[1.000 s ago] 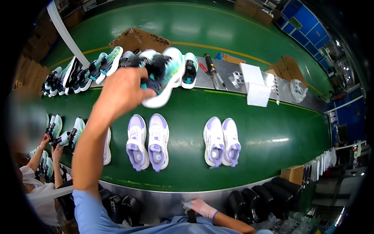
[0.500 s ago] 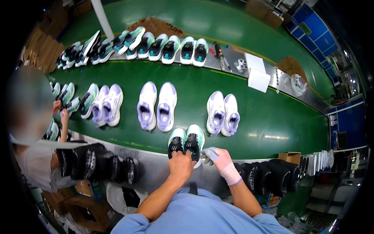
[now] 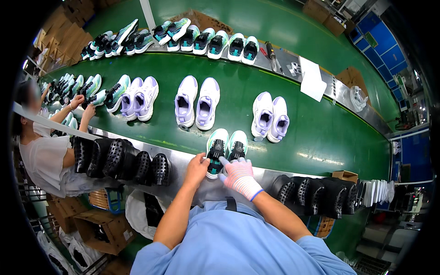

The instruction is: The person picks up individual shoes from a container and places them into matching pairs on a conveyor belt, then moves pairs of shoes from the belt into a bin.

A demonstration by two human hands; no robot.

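A pair of white and mint-green sneakers with black tongues stands at the near edge of the green belt, toes pointing away from me. My bare left hand (image 3: pixel 196 170) has its fingers against the outer side of the left sneaker (image 3: pixel 215 153), near its heel. My right hand (image 3: pixel 238 175) wears a pink-and-white striped glove with grey fingertips. Its fingers are spread over the heel end of the right sneaker (image 3: pixel 238 143), with the index finger reaching to the left sneaker's opening. The right sneaker's heel is hidden behind this hand.
White and lilac sneakers (image 3: pixel 207 103) stand in pairs on the green belt (image 3: pixel 321 146). Mint-and-black sneakers (image 3: pixel 217 45) line the far ledge, beside a screwdriver-like tool (image 3: pixel 271 55) and white paper (image 3: pixel 312 78). Black moulded forms (image 3: pixel 160 169) flank me. A co-worker (image 3: pixel 46 151) handles shoes at left.
My left hand has shifted from the sneakers' heels to the left sneaker's outer side. My gloved right hand has come from the right side onto the sneakers. The view has shifted.
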